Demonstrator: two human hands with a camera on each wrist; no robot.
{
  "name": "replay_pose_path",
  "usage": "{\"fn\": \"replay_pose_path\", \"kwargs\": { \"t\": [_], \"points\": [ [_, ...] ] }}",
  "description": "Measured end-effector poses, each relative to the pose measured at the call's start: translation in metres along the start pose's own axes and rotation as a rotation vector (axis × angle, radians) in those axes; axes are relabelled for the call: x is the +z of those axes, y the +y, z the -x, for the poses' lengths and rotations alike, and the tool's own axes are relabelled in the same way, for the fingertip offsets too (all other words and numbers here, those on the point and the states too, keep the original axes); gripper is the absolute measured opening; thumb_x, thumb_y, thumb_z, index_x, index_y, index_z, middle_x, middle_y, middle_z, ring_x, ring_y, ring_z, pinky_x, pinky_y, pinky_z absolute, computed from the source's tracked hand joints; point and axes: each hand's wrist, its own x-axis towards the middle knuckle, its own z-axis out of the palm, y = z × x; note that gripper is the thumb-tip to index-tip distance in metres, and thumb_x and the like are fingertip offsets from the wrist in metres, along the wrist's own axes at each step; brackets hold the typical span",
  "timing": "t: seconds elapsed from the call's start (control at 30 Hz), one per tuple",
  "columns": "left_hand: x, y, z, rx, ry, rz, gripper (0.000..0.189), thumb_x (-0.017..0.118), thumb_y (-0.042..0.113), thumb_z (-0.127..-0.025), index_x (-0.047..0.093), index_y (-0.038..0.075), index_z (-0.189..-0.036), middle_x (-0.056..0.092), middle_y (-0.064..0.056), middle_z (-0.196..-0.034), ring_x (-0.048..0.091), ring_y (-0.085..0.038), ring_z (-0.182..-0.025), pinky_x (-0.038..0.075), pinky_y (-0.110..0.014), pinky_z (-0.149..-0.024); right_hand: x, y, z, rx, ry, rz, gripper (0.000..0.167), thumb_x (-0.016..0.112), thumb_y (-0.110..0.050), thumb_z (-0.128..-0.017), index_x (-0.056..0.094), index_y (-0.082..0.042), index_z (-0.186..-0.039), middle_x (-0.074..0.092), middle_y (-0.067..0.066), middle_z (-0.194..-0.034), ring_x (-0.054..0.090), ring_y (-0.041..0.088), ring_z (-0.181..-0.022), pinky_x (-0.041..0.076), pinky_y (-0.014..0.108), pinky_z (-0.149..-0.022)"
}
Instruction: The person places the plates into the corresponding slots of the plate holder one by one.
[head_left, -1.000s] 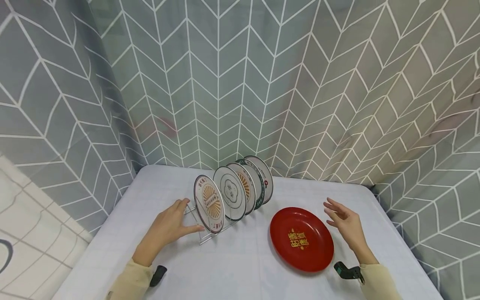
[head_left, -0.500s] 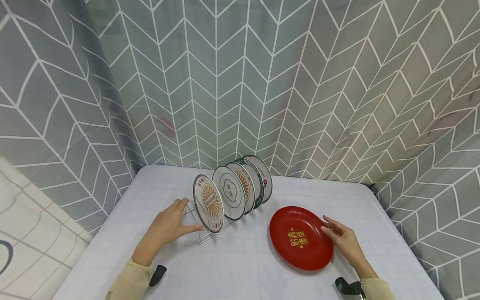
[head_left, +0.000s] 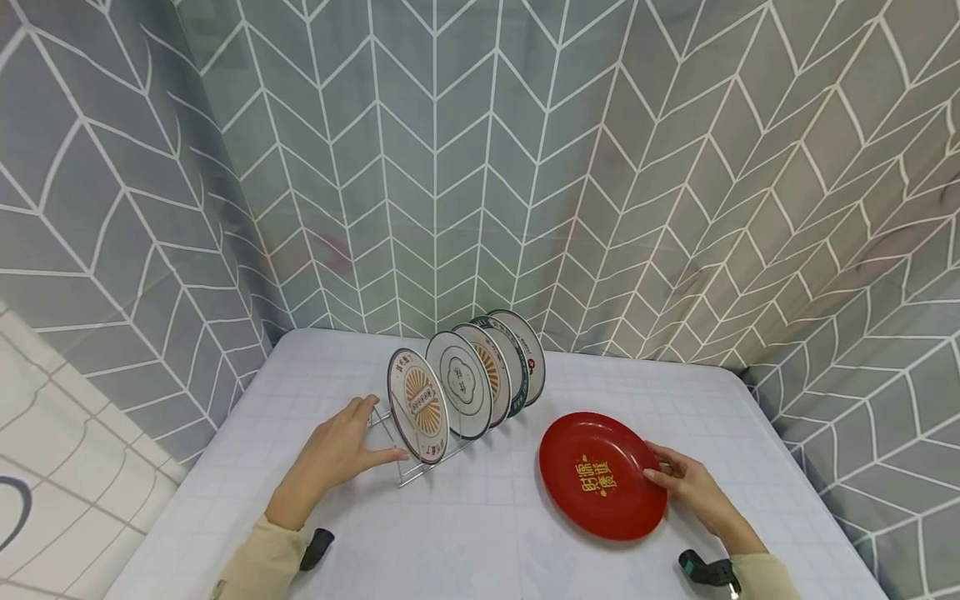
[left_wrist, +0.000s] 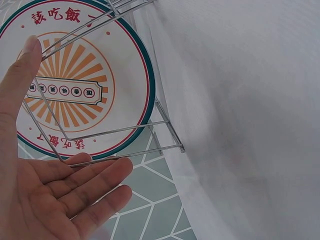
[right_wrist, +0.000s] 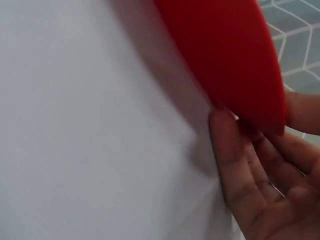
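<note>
My left hand (head_left: 330,454) spans the near end of a wire plate rack (left_wrist: 120,130), thumb on one side and fingers on the other. White plates stand on edge in it; the nearest plate (head_left: 422,408) has an orange sunburst design. My right hand (head_left: 693,492) pinches the right rim of a red plate (head_left: 592,521) with gold lettering, thumb on the upper face and fingers under the edge. In the right wrist view, the plate's underside shows beside the fingers (right_wrist: 227,135), with its shadow on the cloth.
Behind the first plate several more plates (head_left: 459,386) lean in a row toward the back. A white cloth covers the table (head_left: 465,550). Grey curtains (head_left: 525,167) with white zigzag lines hang behind and at the sides.
My right hand has come down and left to the red plate and taken hold of its right rim. My left hand stays at the rack.
</note>
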Motion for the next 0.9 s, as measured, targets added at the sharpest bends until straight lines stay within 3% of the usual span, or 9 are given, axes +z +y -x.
{"fn": "replay_pose_path", "kwargs": {
  "t": [0.13,0.27,0.37,0.5,0.6,0.73,0.9],
  "points": [
    [0.001,0.000,0.000,-0.005,-0.005,0.000,0.109,0.075,0.069,-0.068,0.045,-0.009,-0.138,0.055,-0.031,-0.129,0.061,-0.045,-0.111,0.054,-0.054,-0.090,-0.005,0.002,0.000,0.023,-0.074,-0.040,0.065,0.063,-0.017,-0.095,0.034,0.009,-0.146,0.058,0.025,-0.123,0.059,0.016,-0.091,0.056,0.027,-0.068],
    [0.001,0.000,0.000,-0.004,-0.006,-0.001,0.110,0.074,0.071,-0.068,0.045,-0.008,-0.138,0.055,-0.031,-0.128,0.061,-0.045,-0.110,0.054,-0.054,-0.090,-0.009,0.001,0.001,0.043,-0.112,-0.126,0.067,0.061,-0.020,-0.097,0.029,0.006,-0.149,0.048,0.026,-0.136,0.060,0.017,-0.100,0.060,0.032,-0.079],
    [0.001,0.000,0.000,-0.004,-0.001,-0.002,0.109,0.074,0.070,-0.068,0.045,-0.008,-0.138,0.055,-0.031,-0.129,0.061,-0.045,-0.111,0.054,-0.054,-0.090,-0.014,0.001,0.002,0.025,-0.162,-0.242,0.065,0.056,-0.020,-0.100,0.025,0.003,-0.152,0.052,0.013,-0.136,0.065,0.016,-0.099,0.061,0.037,-0.081],
    [0.000,0.000,0.000,-0.003,0.004,-0.002,0.109,0.075,0.069,-0.068,0.045,-0.008,-0.138,0.054,-0.032,-0.130,0.061,-0.046,-0.112,0.054,-0.055,-0.090,-0.023,-0.005,0.005,-0.026,-0.200,-0.358,0.047,0.051,-0.017,-0.102,0.043,-0.020,-0.148,0.062,-0.015,-0.120,0.067,0.011,-0.096,0.061,0.035,-0.078],
    [0.000,0.001,0.001,0.002,0.004,-0.004,0.109,0.074,0.070,-0.068,0.045,-0.009,-0.137,0.055,-0.032,-0.129,0.061,-0.046,-0.111,0.054,-0.054,-0.089,-0.033,-0.020,0.006,-0.082,-0.152,-0.341,0.045,0.051,-0.015,-0.102,0.047,-0.026,-0.145,0.063,-0.024,-0.114,0.066,0.005,-0.098,0.061,0.032,-0.077],
    [-0.001,0.000,0.001,0.004,0.013,-0.010,0.109,0.073,0.071,-0.068,0.046,-0.008,-0.137,0.056,-0.030,-0.127,0.062,-0.044,-0.108,0.055,-0.054,-0.088,-0.048,-0.048,0.003,-0.169,-0.044,-0.283,0.055,0.053,-0.016,-0.102,0.034,-0.013,-0.153,0.061,-0.025,-0.114,0.066,0.001,-0.097,0.061,0.030,-0.075],
    [0.000,0.000,0.001,0.006,0.017,-0.003,0.107,0.074,0.069,-0.069,0.046,-0.008,-0.137,0.055,-0.031,-0.128,0.062,-0.045,-0.109,0.055,-0.054,-0.088,-0.055,-0.072,-0.003,-0.237,0.014,-0.282,0.057,0.055,-0.016,-0.100,0.034,-0.012,-0.153,0.062,-0.024,-0.115,0.066,0.000,-0.095,0.061,0.029,-0.072]
  ]
}}
